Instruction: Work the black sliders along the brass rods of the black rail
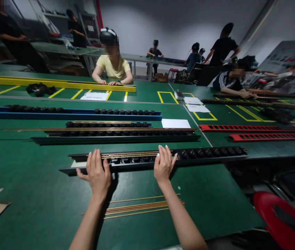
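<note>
A long black channel rail (134, 168) lies across the green table in front of me, with a row of black wheel-like rollers (202, 153) inside it. Several thin gold-coloured rods (134, 154) rest along the rail's top. My left hand (97, 173) reaches over the rail and is closed on the rods' left end, its little finger spread out. Farther right, my right hand (163, 166) is closed on their other end, little finger also apart. The fingers hide both rod ends. More loose gold-coloured rods (139, 207) lie on the table between my forearms.
Beyond my rail lie another dark rail (116, 139) with rods on it, a blue rail (79, 115) and two red slotted rails (241, 128). A red stool (275, 208) stands by the right table edge. A person in yellow (113, 67) sits opposite at a yellow rail (84, 85).
</note>
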